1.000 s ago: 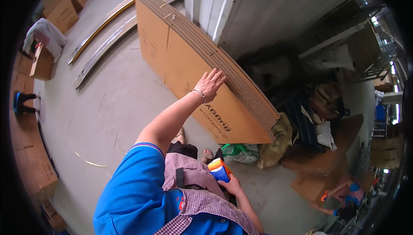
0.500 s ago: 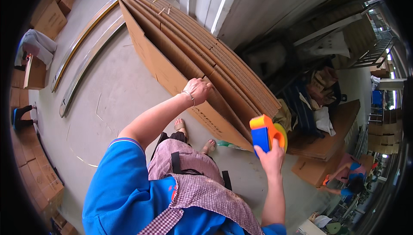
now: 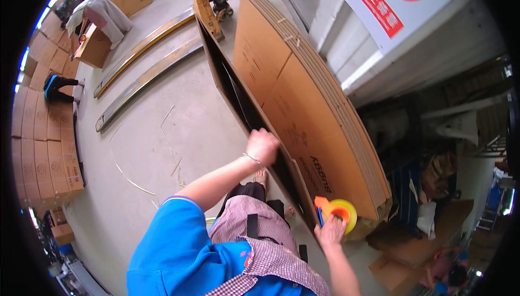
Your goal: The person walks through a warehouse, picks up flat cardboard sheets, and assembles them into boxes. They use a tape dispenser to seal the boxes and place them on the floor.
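My left hand (image 3: 264, 147) is closed over the upper edge of a flattened cardboard box (image 3: 232, 87), which stands on edge and tilts slightly open along its top. An orange and blue tape dispenser (image 3: 323, 205) with a yellow tape roll (image 3: 350, 217) is in my right hand (image 3: 330, 233), close to the near end of that box. Just right of the box leans a stack of flattened cardboard boxes (image 3: 303, 117), upright on edge, with a gap between the two.
Beyond the box, a yellow pallet jack (image 3: 206, 11) stretches its two long forks (image 3: 157, 79) along the floor. A white wall post with a sign (image 3: 392, 3) rises behind the stack. Cartons (image 3: 46, 160) are piled at far left, where a person (image 3: 59, 87) stands partly visible.
One flattened box has come away from the stack, leftward, in my left hand. My right hand has lowered the tape dispenser towards that box's near end. The view has shifted.
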`<act>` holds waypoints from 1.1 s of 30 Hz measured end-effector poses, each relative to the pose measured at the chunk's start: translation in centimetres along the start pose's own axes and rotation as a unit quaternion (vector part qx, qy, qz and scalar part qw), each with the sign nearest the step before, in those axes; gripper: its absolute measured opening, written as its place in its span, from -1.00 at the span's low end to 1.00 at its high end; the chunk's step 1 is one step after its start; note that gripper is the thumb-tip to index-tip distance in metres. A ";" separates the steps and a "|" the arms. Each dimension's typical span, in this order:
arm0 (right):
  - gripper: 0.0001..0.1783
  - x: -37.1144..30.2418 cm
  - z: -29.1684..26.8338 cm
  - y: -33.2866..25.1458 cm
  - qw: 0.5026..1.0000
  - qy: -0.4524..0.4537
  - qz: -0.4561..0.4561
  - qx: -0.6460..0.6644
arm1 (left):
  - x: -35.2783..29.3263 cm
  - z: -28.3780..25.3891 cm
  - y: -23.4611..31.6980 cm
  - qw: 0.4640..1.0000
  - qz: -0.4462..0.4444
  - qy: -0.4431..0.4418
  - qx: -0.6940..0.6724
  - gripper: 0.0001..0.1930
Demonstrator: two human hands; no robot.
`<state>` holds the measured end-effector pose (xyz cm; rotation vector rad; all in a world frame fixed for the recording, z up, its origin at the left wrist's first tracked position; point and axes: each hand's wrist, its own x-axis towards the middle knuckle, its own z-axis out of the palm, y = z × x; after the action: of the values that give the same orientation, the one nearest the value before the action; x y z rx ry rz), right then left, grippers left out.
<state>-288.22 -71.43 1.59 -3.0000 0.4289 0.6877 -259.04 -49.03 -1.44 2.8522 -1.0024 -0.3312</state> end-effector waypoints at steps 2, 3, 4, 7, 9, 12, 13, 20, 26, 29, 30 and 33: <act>-0.44 -0.5 1.8 0.9 0.999 -0.013 0.038 0.011 | 1.8 -1.2 -6.9 0.971 -0.127 0.189 0.073 -0.71; -0.43 -0.7 2.8 1.4 0.999 -0.006 0.050 0.018 | 2.7 -0.6 -11.3 0.940 -0.214 0.263 0.035 -0.57; -0.42 -0.7 3.5 2.1 0.998 -0.008 0.052 0.027 | 4.0 -2.0 -14.2 0.909 -0.367 0.171 0.098 -0.38; -0.39 -2.0 4.9 4.7 0.998 0.005 0.065 0.026 | 6.3 -4.4 -20.8 0.792 -0.589 0.159 -0.032 -0.17; -0.34 -2.3 4.6 6.4 0.989 -0.029 0.136 0.042 | 5.8 -5.6 -25.4 0.800 -0.549 0.037 -0.239 -0.30; -0.35 -2.3 1.5 7.5 0.984 -0.091 0.144 0.053 | 5.3 -5.2 -26.1 0.802 -0.504 0.178 -0.268 -0.51; -0.29 -1.7 -2.5 5.7 0.966 -0.186 0.164 0.071 | 5.4 -6.3 -25.0 0.838 -0.483 0.186 -0.175 -0.55; -0.16 -2.5 2.3 10.3 0.995 0.002 -0.021 0.097 | -6.9 -8.7 -21.7 0.747 -0.611 0.210 -0.157 -0.63; -0.43 -3.1 4.0 13.2 0.999 -0.020 -0.003 0.030 | -24.6 -7.4 -16.7 0.706 -0.660 0.187 -0.174 -0.51; -0.42 -3.1 4.3 14.2 0.998 -0.013 -0.004 0.064 | -29.9 -4.3 -15.4 0.712 -0.641 0.253 -0.136 -0.51; -0.42 -2.8 5.2 15.0 0.998 0.002 -0.022 0.065 | -32.5 -3.5 -14.9 0.714 -0.636 0.257 -0.139 -0.50; -0.42 -2.2 4.4 13.9 0.997 -0.004 0.002 0.080 | -39.6 -2.0 -12.2 0.717 -0.629 0.257 -0.155 -0.51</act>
<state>-295.81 -83.76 -1.02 -2.8454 0.4671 0.6337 -281.26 -14.70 5.23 2.5164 1.0713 0.2242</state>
